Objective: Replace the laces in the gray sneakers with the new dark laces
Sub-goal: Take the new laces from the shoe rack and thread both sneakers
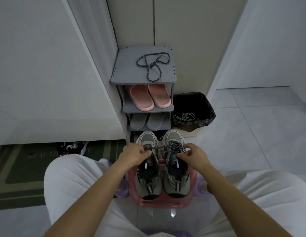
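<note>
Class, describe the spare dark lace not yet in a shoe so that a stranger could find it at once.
Find the gray shoe rack standing in the corner ahead. On its top shelf, above the pink slippers, lies the spare dark lace, loosely knotted. Unlike the other dark lace threaded in the right sneaker, no hand touches it.

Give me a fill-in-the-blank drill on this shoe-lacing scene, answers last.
On the rack, the spare dark lace lies on the ____ shelf.
The slippers just below it are ____.
Pale laces lie inside the black-lined ____ beside the rack.
The left hand and right hand each pinch the threaded lace of the ____ gray sneaker.
Missing words: top; pink; bin; right.
</note>
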Action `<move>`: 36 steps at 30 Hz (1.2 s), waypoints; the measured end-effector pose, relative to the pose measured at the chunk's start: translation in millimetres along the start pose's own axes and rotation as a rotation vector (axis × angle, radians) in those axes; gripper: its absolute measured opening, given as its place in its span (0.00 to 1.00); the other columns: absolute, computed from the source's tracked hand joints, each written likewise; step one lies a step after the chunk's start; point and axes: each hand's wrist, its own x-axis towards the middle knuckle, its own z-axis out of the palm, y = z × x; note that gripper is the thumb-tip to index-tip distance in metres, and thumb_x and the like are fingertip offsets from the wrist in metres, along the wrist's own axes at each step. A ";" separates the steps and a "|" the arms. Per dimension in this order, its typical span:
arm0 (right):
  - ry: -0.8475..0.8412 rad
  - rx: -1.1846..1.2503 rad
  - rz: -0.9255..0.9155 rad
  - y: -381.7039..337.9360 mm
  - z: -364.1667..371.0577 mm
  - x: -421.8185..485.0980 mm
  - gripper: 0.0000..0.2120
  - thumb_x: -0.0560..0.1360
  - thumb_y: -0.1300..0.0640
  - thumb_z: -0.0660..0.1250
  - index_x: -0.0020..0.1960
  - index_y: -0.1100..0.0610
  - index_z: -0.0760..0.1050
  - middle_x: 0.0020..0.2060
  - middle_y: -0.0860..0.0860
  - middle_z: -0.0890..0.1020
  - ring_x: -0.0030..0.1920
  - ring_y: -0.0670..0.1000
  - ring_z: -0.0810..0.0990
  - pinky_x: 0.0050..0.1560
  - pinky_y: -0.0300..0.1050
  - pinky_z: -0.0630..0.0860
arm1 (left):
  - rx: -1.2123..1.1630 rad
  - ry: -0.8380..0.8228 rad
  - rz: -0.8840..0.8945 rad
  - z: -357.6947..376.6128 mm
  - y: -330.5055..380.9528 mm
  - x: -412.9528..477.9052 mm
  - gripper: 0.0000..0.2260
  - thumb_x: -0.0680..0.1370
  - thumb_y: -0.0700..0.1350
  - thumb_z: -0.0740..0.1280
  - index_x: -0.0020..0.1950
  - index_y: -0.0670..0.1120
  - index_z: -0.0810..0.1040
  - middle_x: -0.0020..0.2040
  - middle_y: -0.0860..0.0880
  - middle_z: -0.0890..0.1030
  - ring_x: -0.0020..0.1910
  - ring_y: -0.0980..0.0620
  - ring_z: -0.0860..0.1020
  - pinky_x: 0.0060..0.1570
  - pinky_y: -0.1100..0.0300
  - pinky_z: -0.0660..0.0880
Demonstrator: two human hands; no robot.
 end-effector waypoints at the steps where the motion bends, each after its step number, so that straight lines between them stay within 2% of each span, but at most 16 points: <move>1: -0.001 -0.018 -0.003 -1.4 -1.4 1.5 0.22 0.73 0.49 0.69 0.65 0.55 0.71 0.40 0.52 0.80 0.40 0.50 0.77 0.37 0.39 0.70 | 0.000 0.011 -0.036 -1.3 -1.8 2.1 0.20 0.78 0.59 0.60 0.34 0.47 0.76 0.38 0.50 0.77 0.52 0.44 0.77 0.55 0.53 0.73; 4: 0.057 -0.088 -0.030 -10.6 -6.8 3.6 0.18 0.77 0.49 0.63 0.63 0.56 0.73 0.45 0.53 0.80 0.46 0.52 0.77 0.46 0.40 0.69 | 0.078 0.137 -0.077 -5.8 0.8 7.5 0.19 0.78 0.58 0.58 0.41 0.47 0.81 0.43 0.48 0.81 0.51 0.45 0.77 0.51 0.51 0.76; 7: 0.086 -0.194 -0.125 -21.8 -2.5 11.5 0.13 0.78 0.54 0.61 0.59 0.55 0.77 0.53 0.56 0.80 0.52 0.54 0.78 0.51 0.42 0.72 | 0.174 0.230 0.012 -5.1 14.8 14.4 0.13 0.78 0.54 0.62 0.52 0.47 0.78 0.54 0.46 0.77 0.57 0.45 0.72 0.53 0.51 0.74; 10: 0.038 -0.347 -0.237 -33.3 9.4 21.0 0.11 0.77 0.53 0.62 0.56 0.49 0.80 0.55 0.54 0.78 0.57 0.55 0.76 0.58 0.48 0.74 | 0.201 0.101 0.168 5.1 29.0 26.7 0.14 0.78 0.52 0.63 0.62 0.51 0.75 0.63 0.46 0.71 0.64 0.44 0.67 0.61 0.50 0.69; 11: 0.010 -0.430 -0.248 -38.8 12.5 21.6 0.11 0.77 0.51 0.61 0.56 0.49 0.79 0.57 0.53 0.76 0.60 0.55 0.73 0.60 0.49 0.72 | 0.218 0.039 0.180 10.1 31.0 30.8 0.15 0.78 0.53 0.63 0.62 0.52 0.76 0.64 0.46 0.71 0.65 0.44 0.66 0.62 0.49 0.68; 13: -0.047 -0.606 -0.248 -49.6 16.8 21.2 0.14 0.77 0.48 0.61 0.59 0.50 0.78 0.60 0.54 0.72 0.64 0.56 0.67 0.63 0.51 0.69 | 0.261 -0.020 0.188 17.1 33.2 38.7 0.11 0.77 0.54 0.64 0.54 0.51 0.79 0.59 0.46 0.74 0.62 0.43 0.68 0.61 0.49 0.68; 16: -0.086 -0.692 -0.211 -62.4 17.8 19.2 0.17 0.75 0.44 0.62 0.56 0.55 0.78 0.61 0.55 0.70 0.64 0.58 0.67 0.62 0.52 0.68 | 0.087 0.000 0.180 11.8 36.7 42.3 0.09 0.77 0.51 0.65 0.41 0.47 0.76 0.43 0.49 0.76 0.47 0.48 0.74 0.47 0.55 0.72; 18: -0.072 -0.511 -0.185 -69.2 13.1 19.9 0.12 0.74 0.48 0.65 0.43 0.57 0.78 0.50 0.56 0.74 0.55 0.56 0.72 0.55 0.49 0.71 | -0.156 -0.013 0.186 -1.1 39.1 40.0 0.07 0.77 0.49 0.66 0.41 0.48 0.76 0.40 0.51 0.76 0.40 0.53 0.74 0.40 0.59 0.69; 20: -0.071 -0.131 -0.112 -74.0 6.2 21.7 0.12 0.73 0.55 0.67 0.33 0.57 0.73 0.36 0.54 0.75 0.42 0.52 0.74 0.45 0.46 0.72 | -0.361 -0.007 0.177 -16.2 38.7 35.7 0.06 0.78 0.47 0.66 0.47 0.46 0.79 0.41 0.51 0.78 0.40 0.55 0.75 0.38 0.64 0.70; 23: -0.057 0.239 -0.017 -79.7 -5.2 25.7 0.07 0.73 0.57 0.67 0.41 0.61 0.77 0.34 0.54 0.76 0.38 0.51 0.74 0.43 0.43 0.72 | -0.576 -0.035 0.135 -30.1 36.4 30.6 0.10 0.79 0.43 0.65 0.55 0.40 0.80 0.42 0.50 0.81 0.39 0.57 0.77 0.35 0.72 0.72; 26: -0.031 0.455 0.013 -82.9 -11.7 27.8 0.07 0.73 0.57 0.68 0.37 0.58 0.77 0.35 0.55 0.77 0.40 0.52 0.75 0.44 0.45 0.73 | -0.568 -0.031 0.133 -32.2 35.7 30.4 0.10 0.78 0.43 0.66 0.56 0.40 0.80 0.43 0.50 0.81 0.39 0.57 0.78 0.34 0.72 0.71; 28: 0.003 0.516 0.014 -83.1 -15.1 28.6 0.10 0.74 0.57 0.68 0.34 0.55 0.75 0.34 0.53 0.77 0.38 0.50 0.75 0.42 0.42 0.72 | -0.508 -0.029 0.141 -30.3 35.5 30.1 0.09 0.77 0.45 0.67 0.55 0.42 0.81 0.44 0.50 0.81 0.37 0.58 0.76 0.34 0.71 0.72; 31: 0.048 0.583 0.001 -80.1 -18.2 27.8 0.09 0.74 0.57 0.68 0.36 0.55 0.76 0.34 0.51 0.77 0.36 0.46 0.74 0.39 0.37 0.69 | -0.361 -0.039 0.186 -21.9 32.7 31.7 0.06 0.77 0.47 0.68 0.49 0.47 0.82 0.46 0.47 0.82 0.43 0.49 0.79 0.50 0.54 0.76; 32: 0.064 0.593 -0.006 -79.6 -19.2 26.5 0.07 0.74 0.58 0.69 0.37 0.56 0.76 0.33 0.49 0.77 0.34 0.44 0.73 0.37 0.35 0.69 | -0.315 -0.049 0.207 -18.6 32.3 32.0 0.04 0.76 0.47 0.68 0.46 0.48 0.82 0.46 0.47 0.82 0.45 0.47 0.80 0.51 0.52 0.76; 34: 0.078 0.542 -0.038 -79.8 -21.1 23.8 0.04 0.74 0.59 0.69 0.42 0.59 0.78 0.31 0.48 0.76 0.31 0.42 0.71 0.32 0.29 0.69 | -0.258 -0.072 0.235 -12.2 32.9 32.8 0.05 0.76 0.47 0.69 0.41 0.50 0.78 0.41 0.48 0.80 0.40 0.48 0.80 0.44 0.54 0.78; 36: 0.083 0.500 -0.080 -79.7 -20.0 24.4 0.06 0.74 0.61 0.68 0.49 0.64 0.79 0.34 0.48 0.77 0.33 0.42 0.73 0.34 0.28 0.70 | -0.293 -0.102 0.205 -6.4 37.7 31.9 0.04 0.77 0.45 0.68 0.42 0.48 0.77 0.35 0.49 0.79 0.33 0.53 0.78 0.34 0.62 0.77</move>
